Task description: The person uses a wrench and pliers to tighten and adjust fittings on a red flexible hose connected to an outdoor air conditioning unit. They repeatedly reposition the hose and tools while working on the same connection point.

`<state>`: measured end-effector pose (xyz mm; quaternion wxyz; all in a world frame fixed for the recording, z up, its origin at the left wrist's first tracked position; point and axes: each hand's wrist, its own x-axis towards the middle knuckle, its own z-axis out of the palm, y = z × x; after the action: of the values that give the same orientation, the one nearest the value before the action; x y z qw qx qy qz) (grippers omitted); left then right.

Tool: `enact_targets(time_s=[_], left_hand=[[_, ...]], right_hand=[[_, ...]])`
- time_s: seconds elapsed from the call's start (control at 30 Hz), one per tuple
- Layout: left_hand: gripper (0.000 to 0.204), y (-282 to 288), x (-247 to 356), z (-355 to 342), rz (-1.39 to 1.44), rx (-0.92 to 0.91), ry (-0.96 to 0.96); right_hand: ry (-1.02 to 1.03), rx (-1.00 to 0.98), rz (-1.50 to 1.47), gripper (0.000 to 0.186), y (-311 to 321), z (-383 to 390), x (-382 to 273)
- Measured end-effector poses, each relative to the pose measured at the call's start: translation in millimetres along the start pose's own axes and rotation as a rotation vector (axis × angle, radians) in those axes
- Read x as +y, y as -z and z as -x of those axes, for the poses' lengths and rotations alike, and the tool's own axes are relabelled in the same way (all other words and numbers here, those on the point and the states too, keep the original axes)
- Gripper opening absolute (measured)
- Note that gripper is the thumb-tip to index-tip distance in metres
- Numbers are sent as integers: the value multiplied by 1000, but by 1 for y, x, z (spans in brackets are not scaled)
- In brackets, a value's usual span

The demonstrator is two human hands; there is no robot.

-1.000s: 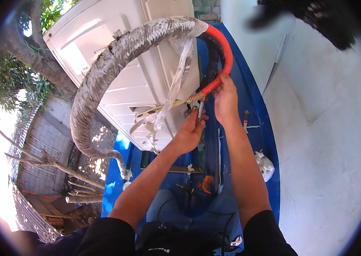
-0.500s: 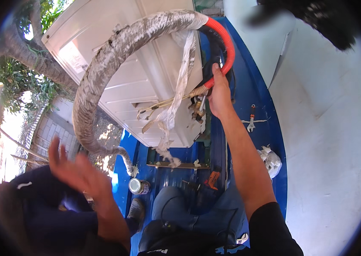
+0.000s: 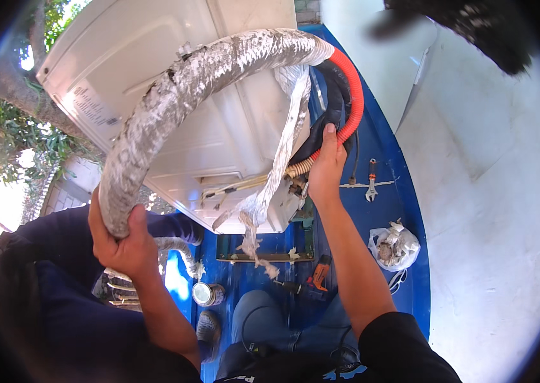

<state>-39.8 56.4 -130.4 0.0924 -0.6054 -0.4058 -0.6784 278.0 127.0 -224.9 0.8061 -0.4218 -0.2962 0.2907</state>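
Observation:
My left hand (image 3: pixel 124 246) grips the thick, tape-wrapped hose (image 3: pixel 219 60) at its lower left bend. My right hand (image 3: pixel 326 167) holds the black insulated pipe (image 3: pixel 335 92) and red corrugated conduit (image 3: pixel 354 89) at the right side of the large white metal unit (image 3: pixel 231 124). A loose strip of white wrapping (image 3: pixel 292 115) hangs across the unit between my hands. Thin cream wires (image 3: pixel 235 187) and brass fittings (image 3: pixel 296 185) sit at the lower edge, partly hidden by the strip and my right hand.
On the blue ribbed surface (image 3: pixel 397 287) are an adjustable wrench (image 3: pixel 372 182), an orange drill (image 3: pixel 319 274), a can (image 3: pixel 205 293) and a white plastic bag (image 3: pixel 394 249). A person in dark clothing (image 3: pixel 59 287) is close at left. A white wall (image 3: pixel 487 210) borders the right.
My left hand left the fittings and now grips the hose. The hose and conduit shifted rightward overall. My right hand slid down slightly. The person at left moved into view.

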Motion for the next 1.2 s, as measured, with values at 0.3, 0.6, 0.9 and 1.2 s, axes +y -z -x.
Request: enact_targets(time_s=[0.3,0.6,0.9,1.2], left_hand=[[72,-1,-3,-7,52,-14,-40],[71,-8,6,-7,138,-9,39],[70,-12,10,-11,65,-13,-60],[68,-10,9,-11,49,-18,-26]], right_hand=[[166,32,207,64,-1,33,0],[117,68,312,62,6,61,14],[126,73,258,55,3,77,22],[62,21,221,66,6,87,31]])
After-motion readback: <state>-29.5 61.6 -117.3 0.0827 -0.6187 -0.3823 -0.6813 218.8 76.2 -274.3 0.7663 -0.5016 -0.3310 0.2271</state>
